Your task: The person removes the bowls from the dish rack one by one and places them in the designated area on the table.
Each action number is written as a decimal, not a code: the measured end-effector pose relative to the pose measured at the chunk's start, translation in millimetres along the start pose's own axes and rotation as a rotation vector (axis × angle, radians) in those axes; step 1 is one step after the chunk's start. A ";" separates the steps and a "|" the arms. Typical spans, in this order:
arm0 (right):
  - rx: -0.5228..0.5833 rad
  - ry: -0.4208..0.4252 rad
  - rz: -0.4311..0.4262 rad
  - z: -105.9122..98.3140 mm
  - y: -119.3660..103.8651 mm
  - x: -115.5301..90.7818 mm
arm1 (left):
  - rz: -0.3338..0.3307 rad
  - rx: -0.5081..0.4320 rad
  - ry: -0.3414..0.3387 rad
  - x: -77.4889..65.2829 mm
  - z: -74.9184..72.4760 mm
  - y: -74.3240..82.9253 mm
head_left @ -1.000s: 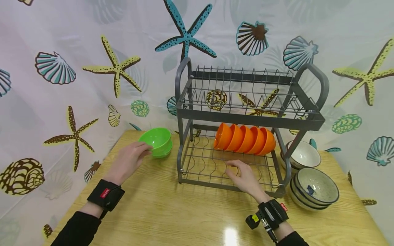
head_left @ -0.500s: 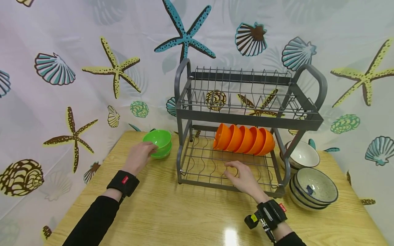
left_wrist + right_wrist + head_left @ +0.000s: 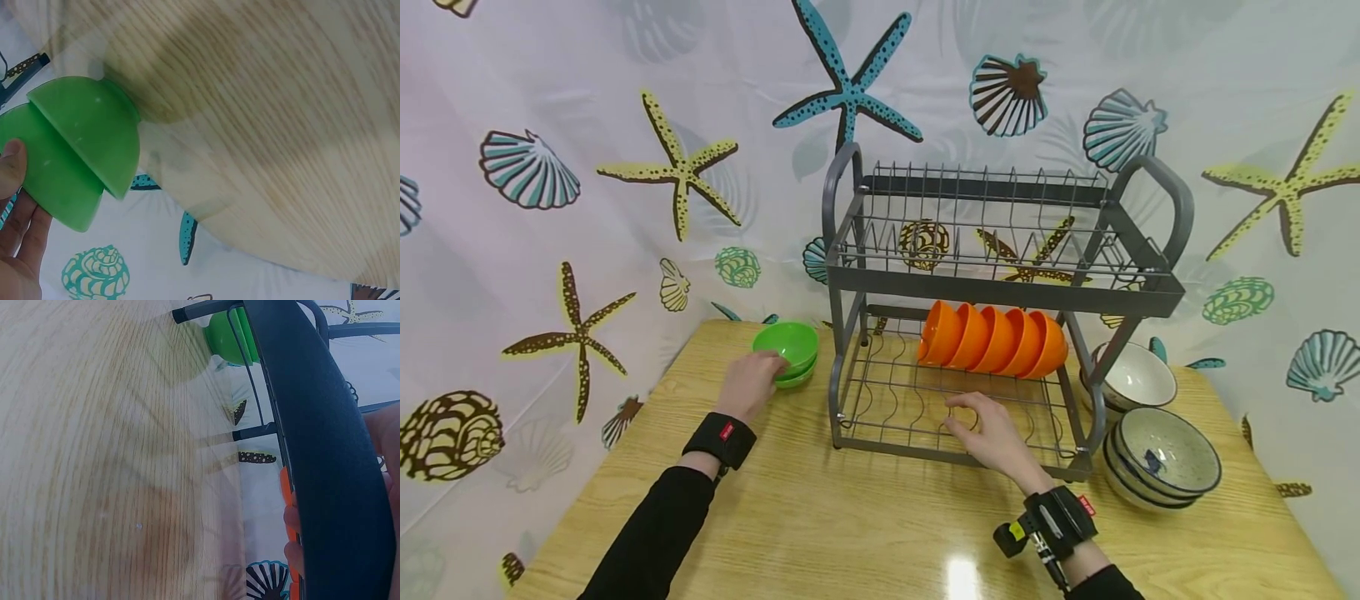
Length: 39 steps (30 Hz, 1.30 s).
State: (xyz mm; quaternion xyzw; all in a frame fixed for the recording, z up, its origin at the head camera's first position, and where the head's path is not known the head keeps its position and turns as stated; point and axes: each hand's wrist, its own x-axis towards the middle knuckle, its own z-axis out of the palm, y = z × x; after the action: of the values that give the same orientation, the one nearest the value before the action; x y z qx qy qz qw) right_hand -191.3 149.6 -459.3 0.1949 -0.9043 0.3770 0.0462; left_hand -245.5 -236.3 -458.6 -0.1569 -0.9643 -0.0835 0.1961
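At the left of the head view, my left hand (image 3: 752, 385) grips the near rim of the upper green bowl (image 3: 790, 339). This bowl sits nested in a second green bowl (image 3: 799, 381). The left wrist view shows the thumb on the gripped bowl's (image 3: 56, 175) outside, while the lower bowl (image 3: 100, 122) stands against the table. My right hand (image 3: 992, 432) hovers at the front rail of the dish rack's lower tier, thumb and fingers loosely curved with nothing between them. From the right wrist, the rack's front rail (image 3: 331, 456) hides part of its fingers (image 3: 294, 556).
The grey two-tier dish rack (image 3: 1007, 292) stands on the wooden table (image 3: 820, 517). Several orange bowls (image 3: 996, 340) lean in a row on its lower tier. Right of it are a white bowl (image 3: 1138, 377) and a stack of patterned bowls (image 3: 1168, 454). A printed curtain (image 3: 715, 67) hangs behind.
My left hand has moved right and slightly down with the upper green bowl, which now sits deeper in the lower one. The right hand has stayed almost in place.
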 end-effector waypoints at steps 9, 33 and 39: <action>-0.006 0.003 -0.007 0.5 1.6 0.4 | -0.036 -0.009 -0.017 2.3 8.3 -3.3; 0.010 -0.009 0.013 -1.0 1.7 0.2 | -0.116 -0.105 -0.053 -5.8 13.7 -2.5; 0.052 -0.003 0.040 -2.2 2.5 -0.2 | -0.094 -0.103 -0.043 -7.0 16.1 0.5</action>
State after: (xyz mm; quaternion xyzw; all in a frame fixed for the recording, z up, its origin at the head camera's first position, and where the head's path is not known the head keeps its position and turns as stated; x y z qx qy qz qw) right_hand -192.2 152.8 -459.5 0.1786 -0.8980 0.4007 0.0323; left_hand -244.9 -234.2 -476.0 -0.1230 -0.9691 -0.1388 0.1629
